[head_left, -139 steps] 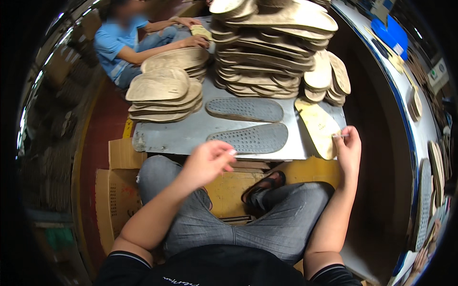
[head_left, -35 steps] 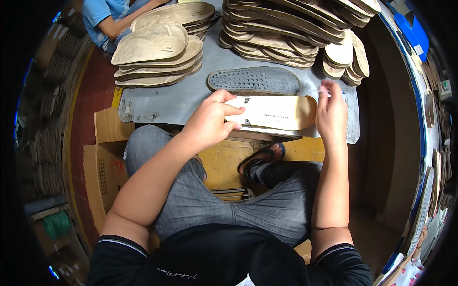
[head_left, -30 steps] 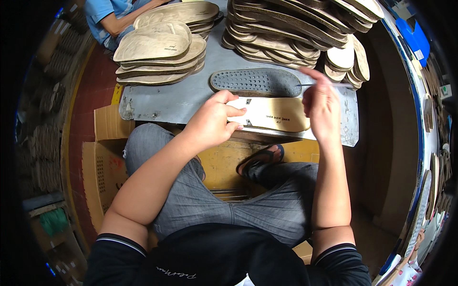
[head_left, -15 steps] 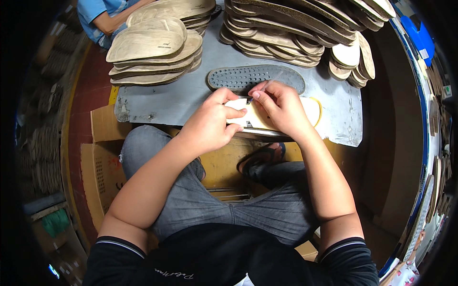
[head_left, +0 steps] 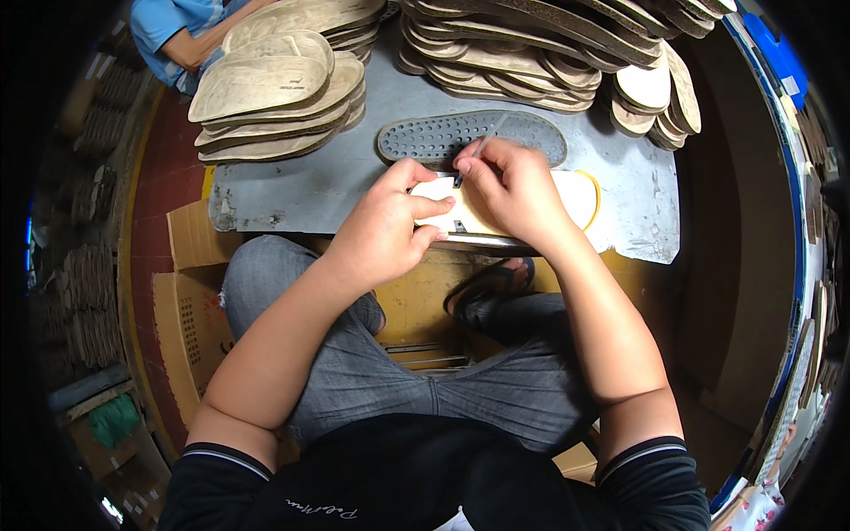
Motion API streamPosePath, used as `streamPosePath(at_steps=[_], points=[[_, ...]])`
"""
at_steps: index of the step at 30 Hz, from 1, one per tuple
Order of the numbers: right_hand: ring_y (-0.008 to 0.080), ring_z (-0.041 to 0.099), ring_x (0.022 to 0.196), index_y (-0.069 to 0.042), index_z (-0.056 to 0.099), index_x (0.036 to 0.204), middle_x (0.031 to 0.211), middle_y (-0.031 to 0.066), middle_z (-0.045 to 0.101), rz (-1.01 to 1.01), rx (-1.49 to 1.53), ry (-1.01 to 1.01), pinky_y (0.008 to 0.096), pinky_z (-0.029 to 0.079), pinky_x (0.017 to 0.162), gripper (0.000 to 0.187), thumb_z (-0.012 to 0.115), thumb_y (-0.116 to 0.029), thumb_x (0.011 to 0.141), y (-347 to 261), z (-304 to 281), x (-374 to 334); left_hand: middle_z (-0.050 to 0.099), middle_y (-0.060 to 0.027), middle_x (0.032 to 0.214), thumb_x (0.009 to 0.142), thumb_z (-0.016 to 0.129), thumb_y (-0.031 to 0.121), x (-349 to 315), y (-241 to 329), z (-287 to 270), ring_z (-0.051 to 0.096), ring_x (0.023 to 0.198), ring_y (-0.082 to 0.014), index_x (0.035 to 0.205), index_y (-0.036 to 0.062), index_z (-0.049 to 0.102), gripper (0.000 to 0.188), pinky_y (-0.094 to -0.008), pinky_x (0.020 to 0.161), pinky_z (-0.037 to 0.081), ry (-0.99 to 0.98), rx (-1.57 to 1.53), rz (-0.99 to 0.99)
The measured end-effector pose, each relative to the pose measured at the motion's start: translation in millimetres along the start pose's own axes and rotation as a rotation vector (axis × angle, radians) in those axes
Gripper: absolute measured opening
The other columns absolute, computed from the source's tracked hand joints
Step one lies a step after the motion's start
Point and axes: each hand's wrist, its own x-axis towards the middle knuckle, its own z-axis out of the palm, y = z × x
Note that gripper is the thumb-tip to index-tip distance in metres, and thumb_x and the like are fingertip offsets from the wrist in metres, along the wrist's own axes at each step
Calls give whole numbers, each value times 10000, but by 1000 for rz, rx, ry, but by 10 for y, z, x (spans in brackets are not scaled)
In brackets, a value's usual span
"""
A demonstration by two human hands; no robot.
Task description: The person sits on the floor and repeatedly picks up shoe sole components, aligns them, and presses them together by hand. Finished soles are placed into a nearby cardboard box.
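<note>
A cream, sole-shaped template (head_left: 575,196) with small dark cut-outs lies at the table's near edge, a yellow band round its right end. Beneath it, a darker layer shows along the near side. My left hand (head_left: 382,221) grips the template's left end, thumb and fingers spread over its edges. In my right hand (head_left: 518,186), a slim clear-barrelled pen (head_left: 483,147) is pinched between thumb and fingers. Its tip is at the upper cut-out, close to my left fingers. Just beyond both hands lies a grey sole (head_left: 425,142) with rows of round dimples, touching or nearly touching the template.
Stacks of pale wooden-looking footbeds stand at the table's back left (head_left: 257,88) and back centre (head_left: 505,66), with a smaller pile (head_left: 644,88) to the right. A person in a blue shirt (head_left: 164,40) sits beyond the left stack. A cardboard box (head_left: 199,234) stands beside my left knee.
The pen has become more upright, and my right hand has shifted slightly left and away from me. My left hand keeps its grip on the template. The whole view has shifted a little.
</note>
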Motion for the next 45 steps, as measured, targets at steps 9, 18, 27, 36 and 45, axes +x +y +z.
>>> streamPosePath(at_steps=[9, 18, 27, 36, 45], points=[[390, 811, 933, 38, 818, 1072, 1057, 202, 853, -25, 19, 85, 462, 632, 861, 167, 799, -126, 1096, 8, 35, 30, 708, -184, 1441, 889, 964, -14, 0, 14, 9, 749, 1323, -361, 1333, 49, 902, 453, -446, 1183, 616, 5, -6, 12], [312, 808, 893, 48, 828, 1084, 1064, 184, 864, -54, -11, 82, 402, 626, 837, 163, 811, -113, 1106, -3, 46, 13, 703, -197, 1449, 890, 967, 11, 2, -2, -11, 747, 1322, -375, 1341, 48, 900, 457, -461, 1201, 605, 6, 23, 52], [461, 801, 952, 26, 826, 1035, 1010, 228, 825, -40, 8, 74, 503, 633, 866, 150, 808, -119, 1067, -87, 18, -13, 700, -204, 1452, 897, 961, 24, 9, 36, -20, 742, 1335, -378, 1330, 44, 904, 437, -462, 1206, 601, -7, 16, 33], [468, 795, 952, 28, 829, 1037, 1001, 237, 818, -69, 4, 81, 522, 630, 868, 152, 804, -120, 1060, -71, 40, -9, 702, -202, 1446, 895, 963, 20, 3, 28, -16, 753, 1327, -384, 1328, 37, 901, 438, -457, 1193, 610, 4, 39, 48], [432, 800, 911, 39, 833, 1055, 1002, 218, 830, -78, -8, 84, 484, 623, 834, 167, 814, -126, 1071, -40, 51, -22, 709, -197, 1438, 893, 968, 28, 12, 34, -24, 763, 1304, -386, 1339, 40, 896, 453, -461, 1153, 624, 3, 50, 56]])
